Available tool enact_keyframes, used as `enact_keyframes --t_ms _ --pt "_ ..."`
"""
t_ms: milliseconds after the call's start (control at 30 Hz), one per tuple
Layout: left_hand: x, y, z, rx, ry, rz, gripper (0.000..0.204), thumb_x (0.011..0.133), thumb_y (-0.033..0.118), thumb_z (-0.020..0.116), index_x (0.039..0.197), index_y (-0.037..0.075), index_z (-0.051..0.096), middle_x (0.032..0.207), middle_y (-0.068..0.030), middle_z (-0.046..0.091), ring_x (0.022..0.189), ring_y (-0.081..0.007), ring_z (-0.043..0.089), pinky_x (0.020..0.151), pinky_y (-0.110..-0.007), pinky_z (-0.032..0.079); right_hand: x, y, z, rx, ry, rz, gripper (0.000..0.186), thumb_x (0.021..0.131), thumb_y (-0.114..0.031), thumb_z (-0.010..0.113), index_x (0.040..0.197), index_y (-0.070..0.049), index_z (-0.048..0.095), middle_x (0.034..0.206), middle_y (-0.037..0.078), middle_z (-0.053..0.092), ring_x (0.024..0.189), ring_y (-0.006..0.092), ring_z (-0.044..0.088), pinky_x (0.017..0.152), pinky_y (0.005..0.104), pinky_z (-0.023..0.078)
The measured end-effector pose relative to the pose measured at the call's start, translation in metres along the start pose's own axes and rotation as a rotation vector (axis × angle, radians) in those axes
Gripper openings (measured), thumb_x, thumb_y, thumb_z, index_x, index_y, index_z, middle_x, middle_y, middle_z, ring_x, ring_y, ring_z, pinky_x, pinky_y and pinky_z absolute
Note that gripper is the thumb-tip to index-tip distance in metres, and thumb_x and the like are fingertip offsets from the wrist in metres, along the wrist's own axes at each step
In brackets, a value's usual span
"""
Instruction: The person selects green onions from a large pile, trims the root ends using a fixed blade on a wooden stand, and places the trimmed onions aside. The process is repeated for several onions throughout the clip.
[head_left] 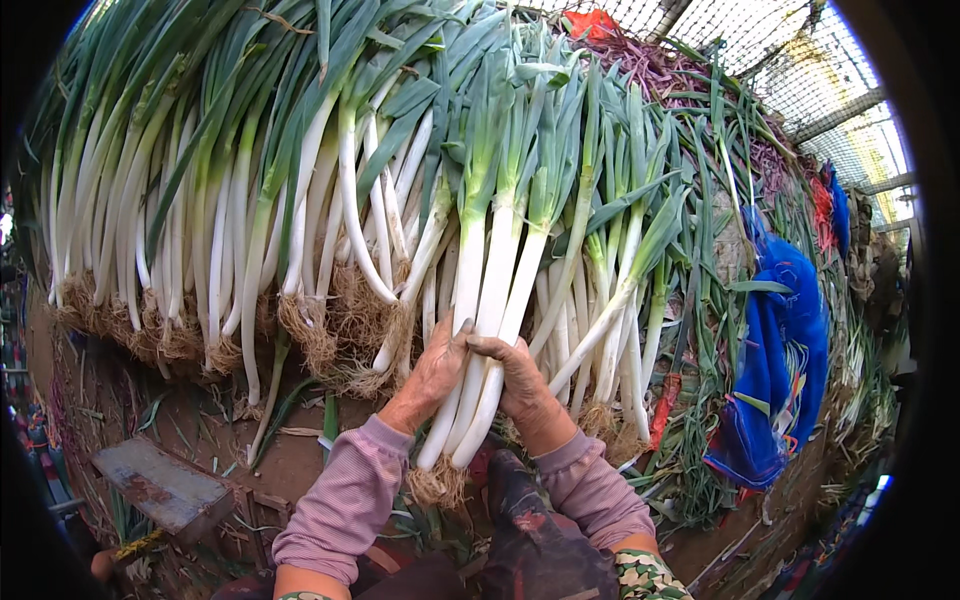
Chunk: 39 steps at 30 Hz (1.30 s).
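Nearest, two mauve sleeves (350, 495) rise from six o'clock. The left hand (432, 372) and right hand (520, 378) are each curled around a small bunch of leeks (490, 320) at centre, drawn off the big pile (250, 200) at eleven o'clock. It looks like gathering; next probably calls for aligning the roots.

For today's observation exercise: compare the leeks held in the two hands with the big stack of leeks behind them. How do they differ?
The held leeks are a small bunch, gripped by the left hand and right hand; the stacked leeks form a wide pile, untouched. The held leeks' roots hang nearest the person, over the lap, while the stack's roots line its front edge. Both have white stalks, green leaves and brown roots.
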<state>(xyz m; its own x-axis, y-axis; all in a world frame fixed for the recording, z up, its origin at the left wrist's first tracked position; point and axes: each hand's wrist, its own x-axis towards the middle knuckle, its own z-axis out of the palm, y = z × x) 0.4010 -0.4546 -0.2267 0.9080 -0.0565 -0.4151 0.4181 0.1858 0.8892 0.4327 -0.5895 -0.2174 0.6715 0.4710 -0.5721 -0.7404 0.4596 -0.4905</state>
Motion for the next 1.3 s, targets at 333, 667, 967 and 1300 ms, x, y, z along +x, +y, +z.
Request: enact_keyframes --t_ms 333,667,967,1300 --pt "-0.049 -0.007 -0.008 -0.330 -0.204 -0.318 0.079 0.071 0.018 0.080 0.136 0.003 0.038 0.117 -0.0092 0.054 0.106 -0.0200 0.054 0.091 -0.034 0.047 0.020 0.013 -0.040 -0.967 0.112 -0.246 0.076 0.084 -0.060 0.060 0.118 0.008 0.051 0.110 0.020 0.059 0.103 0.0297 0.059 0.087 0.0402 0.049" --pt "-0.047 -0.030 -0.015 -0.033 -0.057 -0.177 0.075 0.065 0.007 0.079 0.132 0.001 0.044 0.114 -0.0102 0.058 0.103 -0.0193 0.056 0.091 -0.032 0.047 0.079 -0.074 -0.004 -1.205 0.282 -0.707 0.029 0.095 -0.023 0.055 0.104 0.003 0.064 0.088 0.018 0.068 0.080 0.0281 0.065 0.071 0.0362 0.051" --pt "-0.039 -0.026 -0.054 -0.263 -0.156 -0.319 0.070 0.070 0.006 0.076 0.130 0.000 0.042 0.101 -0.0129 0.061 0.090 -0.0237 0.064 0.083 -0.035 0.053 -0.078 0.059 -0.029 -1.229 -1.122 0.255 0.025 0.085 -0.013 0.062 0.106 0.001 0.064 0.100 0.018 0.067 0.088 0.0258 0.065 0.082 0.0362 0.051" --pt "-0.045 -0.015 -0.018 0.204 -0.023 0.005 0.096 0.065 0.001 0.071 0.148 0.007 0.023 0.126 -0.0148 0.053 0.113 -0.0243 0.054 0.099 -0.034 0.044 0.005 -0.011 -0.031 -0.222 -0.064 0.152 0.094 0.076 -0.036 0.078 0.142 0.004 0.025 0.127 0.020 0.050 0.114 0.0263 0.054 0.094 0.0379 0.047"
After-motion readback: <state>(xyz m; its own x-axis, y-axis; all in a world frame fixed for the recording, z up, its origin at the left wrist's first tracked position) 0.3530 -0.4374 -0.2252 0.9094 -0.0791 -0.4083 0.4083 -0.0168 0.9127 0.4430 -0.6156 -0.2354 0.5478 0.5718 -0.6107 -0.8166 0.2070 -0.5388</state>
